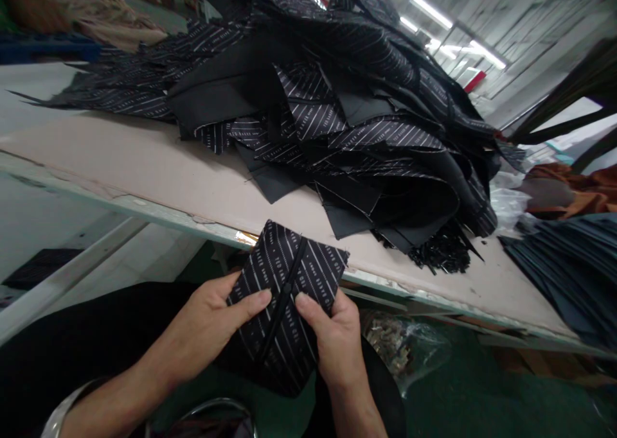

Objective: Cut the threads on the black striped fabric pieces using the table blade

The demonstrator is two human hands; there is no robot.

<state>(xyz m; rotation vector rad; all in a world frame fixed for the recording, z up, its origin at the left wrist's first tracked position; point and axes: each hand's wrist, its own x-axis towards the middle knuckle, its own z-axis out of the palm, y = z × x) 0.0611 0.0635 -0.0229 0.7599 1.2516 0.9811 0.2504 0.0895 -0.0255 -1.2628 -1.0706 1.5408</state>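
A black patterned fabric piece [308, 271] with white stripes and lettering is held between both hands, over my lap at the table's front edge. A dark zipper strip [284, 293] runs lengthwise down its middle. My left hand [226, 309] grips the left side, thumb on top beside the zipper and fingers hidden beneath. On the right side, my right hand [332, 329] pinches the fabric the same way, its thumb close to the zipper.
Across the table [154, 168] lies a large heap of black striped fabric [308, 117]. Small black parts [446, 252] sit near its right end. Stacked dark panels [569, 271] are at the far right. A plastic bag [400, 348] is below the table.
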